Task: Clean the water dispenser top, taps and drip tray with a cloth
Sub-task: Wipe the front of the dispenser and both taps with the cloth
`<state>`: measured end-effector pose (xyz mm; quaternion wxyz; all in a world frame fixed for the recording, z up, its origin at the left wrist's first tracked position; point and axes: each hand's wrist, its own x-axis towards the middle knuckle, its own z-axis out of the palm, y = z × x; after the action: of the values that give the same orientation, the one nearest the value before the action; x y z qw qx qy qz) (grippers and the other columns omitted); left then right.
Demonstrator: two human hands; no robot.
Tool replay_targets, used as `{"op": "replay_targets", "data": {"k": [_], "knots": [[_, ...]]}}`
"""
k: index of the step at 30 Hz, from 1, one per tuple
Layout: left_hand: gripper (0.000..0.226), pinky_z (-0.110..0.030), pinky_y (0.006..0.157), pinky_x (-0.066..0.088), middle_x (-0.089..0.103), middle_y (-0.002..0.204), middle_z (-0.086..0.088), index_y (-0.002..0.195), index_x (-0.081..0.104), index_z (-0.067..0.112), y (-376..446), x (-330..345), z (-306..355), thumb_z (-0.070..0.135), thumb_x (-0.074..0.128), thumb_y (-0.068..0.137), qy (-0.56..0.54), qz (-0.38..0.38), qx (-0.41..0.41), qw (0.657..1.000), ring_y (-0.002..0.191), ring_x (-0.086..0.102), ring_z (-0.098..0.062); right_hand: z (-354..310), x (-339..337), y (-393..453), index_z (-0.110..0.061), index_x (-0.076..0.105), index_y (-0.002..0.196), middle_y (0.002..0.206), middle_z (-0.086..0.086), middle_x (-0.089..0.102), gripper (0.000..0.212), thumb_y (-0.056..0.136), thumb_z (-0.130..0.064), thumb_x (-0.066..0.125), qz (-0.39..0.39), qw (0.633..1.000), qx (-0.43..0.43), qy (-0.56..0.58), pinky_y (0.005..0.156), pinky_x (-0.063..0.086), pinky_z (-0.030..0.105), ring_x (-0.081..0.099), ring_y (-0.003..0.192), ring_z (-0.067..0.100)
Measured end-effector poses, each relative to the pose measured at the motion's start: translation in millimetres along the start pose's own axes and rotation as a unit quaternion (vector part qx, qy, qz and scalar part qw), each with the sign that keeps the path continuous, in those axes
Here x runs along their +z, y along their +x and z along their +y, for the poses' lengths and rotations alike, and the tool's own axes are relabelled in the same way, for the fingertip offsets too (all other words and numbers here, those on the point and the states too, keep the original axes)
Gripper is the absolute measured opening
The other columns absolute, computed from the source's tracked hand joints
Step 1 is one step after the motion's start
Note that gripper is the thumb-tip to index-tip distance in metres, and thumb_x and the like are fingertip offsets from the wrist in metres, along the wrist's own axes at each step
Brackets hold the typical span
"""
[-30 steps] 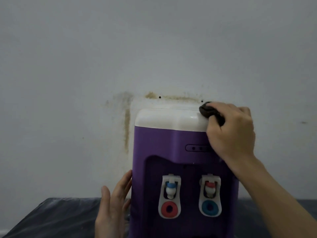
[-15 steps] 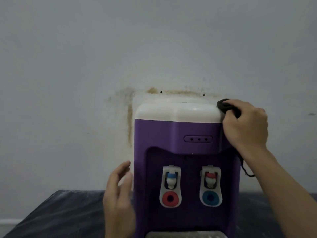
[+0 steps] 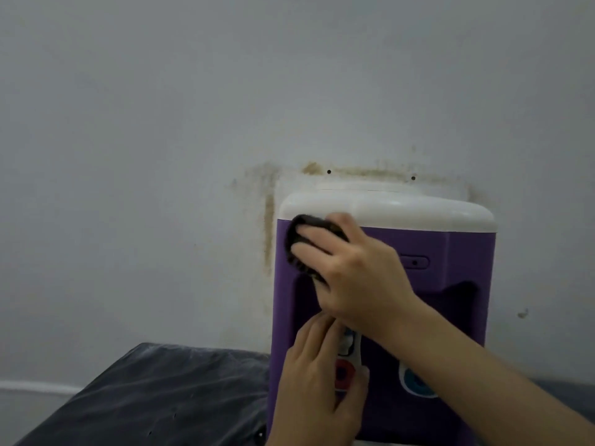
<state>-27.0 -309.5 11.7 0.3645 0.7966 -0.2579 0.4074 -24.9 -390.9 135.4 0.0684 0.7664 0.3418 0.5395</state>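
While its fingers lie flat and spread, the right hand presses a dark cloth against the purple front of the water dispenser. The cloth sits near the top left corner of that front, just under the white top. It is bunched up, and part of it hides under the hand. Lower down, the left hand rests on the front with its fingers loosely bent, over the left tap. It holds nothing that can be seen. The red ring under that tap peeks out beside the thumb. A blue ring shows under the right arm. The dispenser stands on a dark table, at its back edge, against a stained wall.
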Motion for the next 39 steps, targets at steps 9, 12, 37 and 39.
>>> {"op": "replay_targets", "data": {"k": [9, 12, 37, 39], "knots": [[0.061, -0.021, 0.088, 0.048, 0.057, 0.127, 0.012, 0.121, 0.061, 0.022, 2, -8, -7, 0.038, 0.05, 0.063, 0.097, -0.01, 0.038, 0.994, 0.118, 0.049, -0.003, 7, 11, 9, -0.013, 0.069, 0.105, 0.117, 0.004, 0.065, 0.036, 0.084, -0.009, 0.04, -0.01, 0.99, -0.084, -0.113, 0.06, 0.054, 0.033, 0.057, 0.109, 0.028], [0.065, -0.017, 0.094, 0.04, 0.05, 0.134, 0.014, 0.128, 0.055, 0.023, 0, -9, -8, 0.033, 0.054, 0.063, 0.076, -0.018, 0.039, 0.996, 0.121, 0.045, 0.0, 24, 3, -14, -0.011, 0.071, 0.103, 0.113, 0.006, 0.067, 0.04, 0.082, -0.01, 0.037, -0.007, 0.99, -0.107, -0.097, 0.057, 0.054, 0.034, 0.059, 0.107, 0.032], [0.066, -0.016, 0.082, 0.046, 0.048, 0.129, 0.018, 0.127, 0.054, 0.026, 3, -6, -17, 0.036, 0.054, 0.062, 0.071, 0.022, 0.072, 0.995, 0.115, 0.045, 0.002, 4, 6, 15, -0.018, 0.066, 0.112, 0.117, 0.001, 0.065, 0.047, 0.081, -0.012, 0.03, 0.025, 0.989, 0.049, -0.138, 0.065, 0.046, 0.033, 0.057, 0.106, 0.027], [0.068, -0.015, 0.086, 0.042, 0.045, 0.134, 0.021, 0.129, 0.051, 0.029, 2, -6, -17, 0.035, 0.054, 0.062, 0.065, 0.018, 0.065, 0.996, 0.119, 0.041, 0.005, 9, 1, 9, -0.014, 0.066, 0.111, 0.114, 0.004, 0.065, 0.04, 0.078, -0.011, 0.045, 0.056, 0.989, 0.097, -0.093, 0.064, 0.048, 0.035, 0.057, 0.101, 0.032]]}}
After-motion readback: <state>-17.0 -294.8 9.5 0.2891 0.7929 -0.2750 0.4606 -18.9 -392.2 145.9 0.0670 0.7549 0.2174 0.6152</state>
